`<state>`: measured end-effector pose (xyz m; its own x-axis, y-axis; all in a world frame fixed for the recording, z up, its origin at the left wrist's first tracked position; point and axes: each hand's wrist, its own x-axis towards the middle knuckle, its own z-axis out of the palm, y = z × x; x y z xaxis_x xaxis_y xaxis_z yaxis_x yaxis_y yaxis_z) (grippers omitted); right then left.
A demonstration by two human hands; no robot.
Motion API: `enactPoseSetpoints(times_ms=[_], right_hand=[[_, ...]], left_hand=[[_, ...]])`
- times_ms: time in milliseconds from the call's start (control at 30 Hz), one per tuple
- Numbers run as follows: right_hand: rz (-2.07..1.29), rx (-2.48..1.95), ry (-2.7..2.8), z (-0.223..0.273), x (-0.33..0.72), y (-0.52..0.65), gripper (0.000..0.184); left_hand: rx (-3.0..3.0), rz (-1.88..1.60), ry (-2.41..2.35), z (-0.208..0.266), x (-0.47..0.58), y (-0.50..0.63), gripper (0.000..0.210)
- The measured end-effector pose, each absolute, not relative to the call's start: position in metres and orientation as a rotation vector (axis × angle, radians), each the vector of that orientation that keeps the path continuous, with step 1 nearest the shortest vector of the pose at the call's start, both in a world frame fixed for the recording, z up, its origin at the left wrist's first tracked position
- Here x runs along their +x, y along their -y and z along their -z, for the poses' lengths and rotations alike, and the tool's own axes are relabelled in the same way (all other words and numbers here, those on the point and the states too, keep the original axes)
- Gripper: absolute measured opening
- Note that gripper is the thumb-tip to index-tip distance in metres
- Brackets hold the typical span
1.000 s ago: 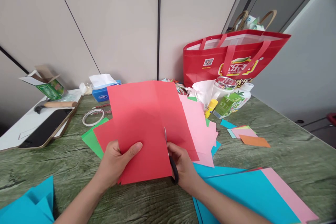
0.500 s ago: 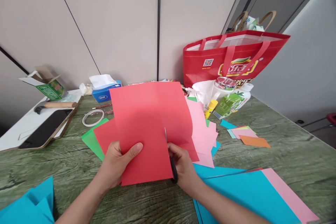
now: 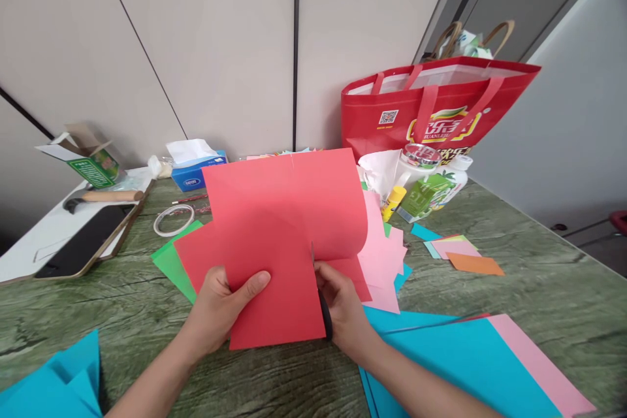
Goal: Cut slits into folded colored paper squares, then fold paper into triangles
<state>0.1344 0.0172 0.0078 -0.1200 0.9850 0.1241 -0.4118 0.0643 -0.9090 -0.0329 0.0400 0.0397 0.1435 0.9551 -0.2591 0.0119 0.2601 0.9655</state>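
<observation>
A sheet of red paper (image 3: 267, 222) is held up over the table, cut from its near edge partway along a faint crease. My left hand (image 3: 223, 300) grips its left part, thumb on top and fingers underneath. In my right hand (image 3: 343, 307) are scissors with black handles (image 3: 324, 315); a bit of blade shows at the end of the cut, the rest hidden by paper and fingers. Right of the cut, the paper curls upward. Under it lie another red sheet (image 3: 193, 249), a green sheet (image 3: 176, 268) and pink sheets (image 3: 385, 261).
Blue sheets (image 3: 460, 359) lie at the front right, folded blue paper (image 3: 53, 382) at the front left. Paper scraps (image 3: 460, 251), a glue stick (image 3: 393, 202), a green carton (image 3: 426, 196) and a red bag (image 3: 372, 114) are right. Left are tape (image 3: 174, 220), a tissue box (image 3: 198, 173) and a hammer-like tool (image 3: 105, 196).
The scissors have advanced slightly farther along the cut. The sheet's right part has lifted and curls more. Both hands have shifted very little.
</observation>
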Motion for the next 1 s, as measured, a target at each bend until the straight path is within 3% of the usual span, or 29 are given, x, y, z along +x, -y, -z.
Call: enactPoseSetpoints(times_ms=[1000], right_hand=[[-1.348, -0.850, 1.004, -0.0083, 0.1327, -0.0161, 0.027]], left_hand=[[1.040, -0.916, -1.190, -0.0393, -0.0325, -0.0394, 0.021]])
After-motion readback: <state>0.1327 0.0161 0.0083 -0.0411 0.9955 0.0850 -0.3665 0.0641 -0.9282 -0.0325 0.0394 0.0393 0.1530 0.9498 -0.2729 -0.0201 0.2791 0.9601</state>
